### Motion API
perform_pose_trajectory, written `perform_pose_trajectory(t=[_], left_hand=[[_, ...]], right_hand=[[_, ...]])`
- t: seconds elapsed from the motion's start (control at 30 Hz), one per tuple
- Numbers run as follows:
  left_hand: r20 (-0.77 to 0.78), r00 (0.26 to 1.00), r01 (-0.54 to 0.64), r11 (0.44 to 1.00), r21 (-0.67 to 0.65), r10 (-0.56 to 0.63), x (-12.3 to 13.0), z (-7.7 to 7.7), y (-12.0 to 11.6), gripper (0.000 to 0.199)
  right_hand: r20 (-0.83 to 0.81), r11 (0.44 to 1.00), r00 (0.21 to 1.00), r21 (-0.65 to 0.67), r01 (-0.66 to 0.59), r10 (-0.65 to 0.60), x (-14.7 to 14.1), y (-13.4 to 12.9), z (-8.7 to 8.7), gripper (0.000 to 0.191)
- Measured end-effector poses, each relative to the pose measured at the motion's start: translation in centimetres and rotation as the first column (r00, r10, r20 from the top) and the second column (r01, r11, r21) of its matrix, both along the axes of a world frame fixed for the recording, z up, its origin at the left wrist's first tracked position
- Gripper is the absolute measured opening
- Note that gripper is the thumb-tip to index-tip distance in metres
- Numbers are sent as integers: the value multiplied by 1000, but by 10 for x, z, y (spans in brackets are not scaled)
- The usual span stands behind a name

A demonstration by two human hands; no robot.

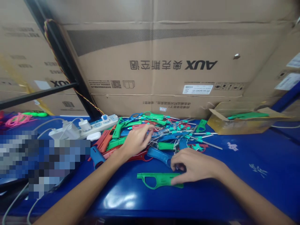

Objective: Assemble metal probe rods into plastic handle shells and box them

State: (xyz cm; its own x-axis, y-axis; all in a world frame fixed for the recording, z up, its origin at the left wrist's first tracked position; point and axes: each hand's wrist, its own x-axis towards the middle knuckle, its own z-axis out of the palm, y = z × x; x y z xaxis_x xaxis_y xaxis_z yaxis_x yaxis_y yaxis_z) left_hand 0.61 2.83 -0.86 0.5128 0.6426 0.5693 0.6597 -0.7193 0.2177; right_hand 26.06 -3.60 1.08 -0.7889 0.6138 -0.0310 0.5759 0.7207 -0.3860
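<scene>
Near the front of the blue table, my right hand (195,164) is curled at the right end of a green lighter casing (161,179), thumb on the near side and fingertips at the far edge. The casing has a trigger-guard loop and lies flat. My left hand (138,139) reaches into a heap of lighter parts, its fingers drawn together; whatever they pinch is hidden. A blue casing (159,155) and a red casing (142,156) lie between the hands. Metal lighter tubes (207,141) with teal fittings and thin wires spread across the heap.
Behind the heap stands a large cardboard wall (173,47). An opened carton (239,126) with green pieces sits at the back right. A white power strip (97,125) with plugs and cables is at the left, beside a dark metal post (67,68). Blurred items cover the left front.
</scene>
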Motion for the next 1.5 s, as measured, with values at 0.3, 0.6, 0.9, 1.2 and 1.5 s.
perform_pose_trajectory(t=[0.3,0.6,0.9,1.2,1.5], left_hand=[[-190,973,125,991,-47,-132,2,-8,-1,24],[-270,948,154,986,-70,-167,3,-7,-1,25],[-226,963,154,988,7,-148,-1,-4,3,29],[-222,967,134,990,33,-123,-2,-9,5,27],[-213,969,137,990,33,-127,0,-12,6,24]], right_hand=[[-24,998,998,20,59,-58,6,9,-6,34],[-297,932,938,253,258,-179,21,25,-11,33],[-369,751,847,410,517,-381,53,60,-23,26],[-218,708,822,421,566,-527,75,74,-39,27],[-222,704,833,452,548,-506,77,73,-35,20]])
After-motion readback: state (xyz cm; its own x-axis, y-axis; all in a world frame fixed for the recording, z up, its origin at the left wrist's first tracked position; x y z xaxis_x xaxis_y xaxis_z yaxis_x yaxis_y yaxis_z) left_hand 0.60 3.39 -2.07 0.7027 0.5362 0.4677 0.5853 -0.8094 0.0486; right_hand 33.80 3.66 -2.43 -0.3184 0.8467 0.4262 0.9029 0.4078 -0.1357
